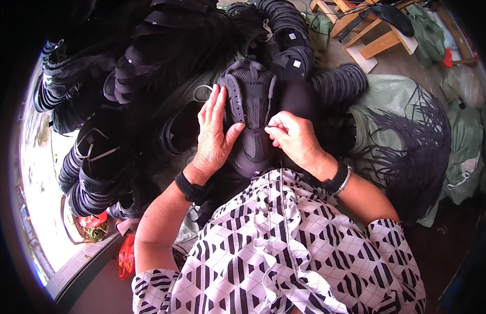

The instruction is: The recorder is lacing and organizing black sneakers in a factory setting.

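A black shoe upper (252, 112) lies in front of me, toe end pointing away, resting on my lap. My left hand (214, 133) lies flat along its left side, thumb pressed onto the mesh. My right hand (292, 137) sits at its right edge, fingers pinched together on a thin black lace or thread at the eyelet row. Both wrists wear black bands. A black-and-white patterned top (285, 246) fills the lower view.
Stacks of black shoe uppers (122, 78) pile up to the left and ahead. A bundle of black laces (410, 141) drapes over green sacks (389, 94) at the right. Wooden stools (368, 31) stand at the top right. A basket (88, 227) sits low left.
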Demonstrator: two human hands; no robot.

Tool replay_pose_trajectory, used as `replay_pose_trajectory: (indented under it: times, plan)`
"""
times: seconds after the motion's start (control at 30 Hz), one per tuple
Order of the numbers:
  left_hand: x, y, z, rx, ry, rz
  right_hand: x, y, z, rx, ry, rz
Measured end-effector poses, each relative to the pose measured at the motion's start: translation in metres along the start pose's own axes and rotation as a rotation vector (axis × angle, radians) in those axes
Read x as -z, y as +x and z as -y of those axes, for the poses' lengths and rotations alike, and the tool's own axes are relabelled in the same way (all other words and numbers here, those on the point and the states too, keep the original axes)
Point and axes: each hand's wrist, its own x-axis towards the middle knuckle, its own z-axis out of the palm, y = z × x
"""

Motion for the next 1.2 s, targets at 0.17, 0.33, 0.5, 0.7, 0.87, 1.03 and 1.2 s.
replay_pose_trajectory:
  times: [0.17,0.33,0.5,0.7,0.87,1.03,1.2]
  plan:
    - [0.001,0.003,-0.001,0.018,0.001,0.025,-0.010,0.006,-0.004,0.098,-0.115,-0.011]
    - [0.006,-0.002,-0.010,-0.080,0.125,-0.068,-0.006,0.005,0.005,0.056,0.019,0.074]
    - [0.023,0.009,-0.029,-0.337,0.424,-0.012,-0.015,0.013,0.002,0.206,-0.227,-0.026]
    - [0.019,0.020,-0.041,-0.416,0.482,-0.002,0.001,0.016,0.008,-0.136,0.146,0.193]
    - [0.026,0.021,-0.045,-0.344,0.479,0.091,0.009,0.016,0.020,-0.248,0.204,0.292]
    - [0.061,0.010,-0.029,-0.008,0.199,-0.087,0.063,0.002,0.017,-0.246,-0.051,0.460]
    - [0.076,0.017,-0.038,0.463,-1.131,-0.351,0.066,0.001,0.023,-0.206,-0.087,0.644]
